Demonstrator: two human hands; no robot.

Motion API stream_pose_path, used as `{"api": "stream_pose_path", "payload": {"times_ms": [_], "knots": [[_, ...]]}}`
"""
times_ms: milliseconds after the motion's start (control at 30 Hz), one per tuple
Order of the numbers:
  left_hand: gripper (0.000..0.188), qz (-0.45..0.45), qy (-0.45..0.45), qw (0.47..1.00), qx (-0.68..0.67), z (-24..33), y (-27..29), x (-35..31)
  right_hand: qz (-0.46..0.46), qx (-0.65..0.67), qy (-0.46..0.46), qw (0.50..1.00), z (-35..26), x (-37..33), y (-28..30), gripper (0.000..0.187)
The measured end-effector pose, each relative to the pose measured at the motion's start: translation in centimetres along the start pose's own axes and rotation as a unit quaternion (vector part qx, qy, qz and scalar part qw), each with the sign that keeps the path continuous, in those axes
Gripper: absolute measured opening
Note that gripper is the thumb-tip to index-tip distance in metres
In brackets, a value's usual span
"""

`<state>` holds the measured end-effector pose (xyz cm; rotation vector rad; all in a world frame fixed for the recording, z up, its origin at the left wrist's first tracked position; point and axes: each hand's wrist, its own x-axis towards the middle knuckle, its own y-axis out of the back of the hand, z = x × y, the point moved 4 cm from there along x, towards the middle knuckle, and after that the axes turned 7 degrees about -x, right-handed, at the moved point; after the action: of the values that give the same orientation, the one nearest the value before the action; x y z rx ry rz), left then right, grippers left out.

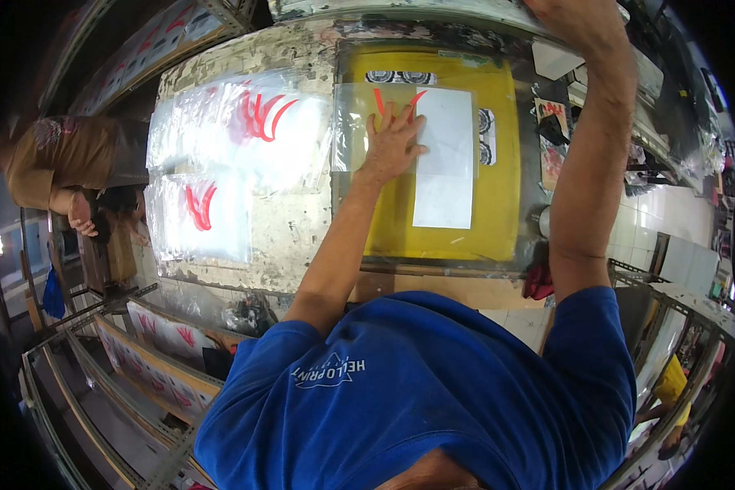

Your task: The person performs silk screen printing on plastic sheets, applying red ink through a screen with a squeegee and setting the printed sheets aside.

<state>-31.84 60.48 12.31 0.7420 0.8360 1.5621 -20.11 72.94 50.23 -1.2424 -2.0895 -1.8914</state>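
Observation:
My left hand [396,145] lies flat with its fingers spread, pressing on a clear plastic sheet [351,147] with red curved strokes. Beneath the hand is a yellow rectangular panel [392,233], and the sheet overhangs its left edge. A white paper strip [443,180] lies lengthwise on the panel, just right of my fingers. Black-and-white printed patches [487,136] show along the panel's right side and top. My right hand [572,18] reaches to the far edge by a long pale frame [465,12]; its fingers are cut off by the picture's rim.
Left of the panel, piles of clear sheets with red prints [245,135] cover a paint-worn table [290,237]. Metal racks [131,400] holding printed sheets stand at lower left. A person in brown [69,159] is at far left. A dark-red cloth [538,282] lies near the table's front right.

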Motion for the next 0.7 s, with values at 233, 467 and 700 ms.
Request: {"api": "stream_pose_path", "payload": {"times_ms": [233,467,700], "knots": [[0.064,0.016,-0.023,1.0,0.003,0.3,-0.8,0.2,0.019,0.002,-0.01,1.0,2.6,0.5,-1.8,0.043],[0.062,0.046,-0.053,0.997,0.037,0.6,-1.6,0.4,0.047,-0.032,0.008,0.998,2.7,-0.1,-2.0,0.042],[0.064,0.012,-0.028,0.999,0.03,0.7,-1.0,0.9,0.018,-0.024,-0.013,0.999,2.7,-0.1,-2.0,0.043]]}}
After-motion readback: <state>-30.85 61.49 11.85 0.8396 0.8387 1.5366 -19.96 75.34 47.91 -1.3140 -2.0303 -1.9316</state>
